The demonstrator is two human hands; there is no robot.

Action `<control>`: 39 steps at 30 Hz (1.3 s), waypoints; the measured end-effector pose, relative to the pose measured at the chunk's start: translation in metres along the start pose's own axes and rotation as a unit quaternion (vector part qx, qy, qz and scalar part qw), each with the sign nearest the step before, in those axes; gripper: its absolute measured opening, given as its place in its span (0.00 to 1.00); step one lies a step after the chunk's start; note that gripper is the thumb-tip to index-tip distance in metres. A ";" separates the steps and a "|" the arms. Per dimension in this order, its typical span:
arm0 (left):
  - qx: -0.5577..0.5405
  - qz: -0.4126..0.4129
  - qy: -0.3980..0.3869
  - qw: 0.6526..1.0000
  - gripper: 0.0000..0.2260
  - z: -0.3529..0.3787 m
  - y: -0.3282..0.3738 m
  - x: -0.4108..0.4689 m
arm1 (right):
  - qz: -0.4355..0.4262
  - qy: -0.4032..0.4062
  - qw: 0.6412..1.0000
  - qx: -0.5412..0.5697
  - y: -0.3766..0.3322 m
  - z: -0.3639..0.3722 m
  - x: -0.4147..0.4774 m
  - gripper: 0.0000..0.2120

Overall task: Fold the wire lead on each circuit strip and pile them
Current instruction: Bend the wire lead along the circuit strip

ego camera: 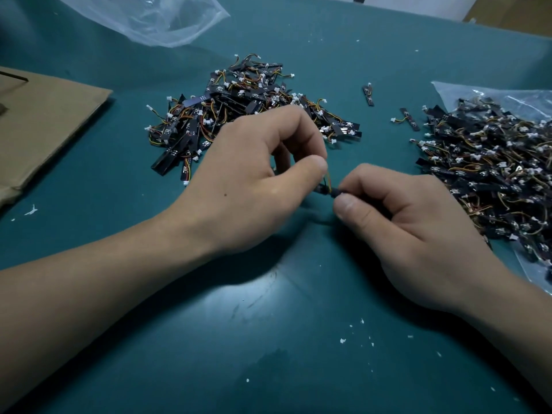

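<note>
Item 1: circuit strip (pixel 322 190), black, at the centre of the green table (pixel 268 324), held just above it between both hands; mostly hidden by the fingers.
Item 2: wire lead (pixel 328 178), orange and yellow, rising from the strip toward 12 o'clock.
Item 3: left hand (pixel 257 174), at 9 o'clock of the strip, fingers curled, thumb and fingertips pinching the lead's upper end.
Item 4: right hand (pixel 403 222), at 3 o'clock of the strip, fingers curled, thumb and forefinger clamped on the strip's end.
Item 5: central pile (pixel 248 115) of strips with white connectors, at 11 o'clock, partly behind the left hand.
Item 6: larger heap (pixel 493 174) of strips, at 3 o'clock, lying on a clear bag (pixel 478 92).
Item 7: two loose strips (pixel 369 95) (pixel 409 118), at 1 o'clock, between pile and heap.
Item 8: cardboard sheet (pixel 44 130), at 9 o'clock, at the table's edge.
Item 9: crumpled plastic bag (pixel 155 19), at 11 o'clock, far side.
Item 10: white scraps (pixel 343 341), scattered at 5 o'clock.
</note>
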State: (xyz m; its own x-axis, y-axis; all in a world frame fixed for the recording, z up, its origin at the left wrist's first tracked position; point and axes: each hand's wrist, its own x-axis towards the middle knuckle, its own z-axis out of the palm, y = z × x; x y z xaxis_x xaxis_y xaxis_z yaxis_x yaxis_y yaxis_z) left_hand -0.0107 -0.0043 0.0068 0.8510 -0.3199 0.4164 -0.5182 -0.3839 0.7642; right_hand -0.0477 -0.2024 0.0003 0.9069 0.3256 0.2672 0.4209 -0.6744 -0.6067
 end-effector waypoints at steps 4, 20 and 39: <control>-0.019 0.033 -0.066 0.997 0.01 0.002 0.001 -0.002 | -0.029 -0.035 0.999 0.021 0.001 -0.001 -0.001 0.08; -0.003 0.027 -0.096 0.995 0.09 -0.001 0.003 -0.005 | 0.006 0.000 0.988 0.151 0.000 -0.004 -0.002 0.10; 0.005 0.036 -0.108 0.993 0.12 -0.001 0.005 -0.006 | 0.010 -0.004 0.985 0.171 -0.004 -0.005 -0.002 0.13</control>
State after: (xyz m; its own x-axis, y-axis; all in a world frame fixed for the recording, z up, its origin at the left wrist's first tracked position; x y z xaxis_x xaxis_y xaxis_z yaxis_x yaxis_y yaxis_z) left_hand -0.0185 -0.0032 0.0089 0.7736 -0.5257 0.3537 -0.5796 -0.3615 0.7303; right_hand -0.0507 -0.2041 0.0059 0.9145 0.3204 0.2471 0.3705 -0.4179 -0.8295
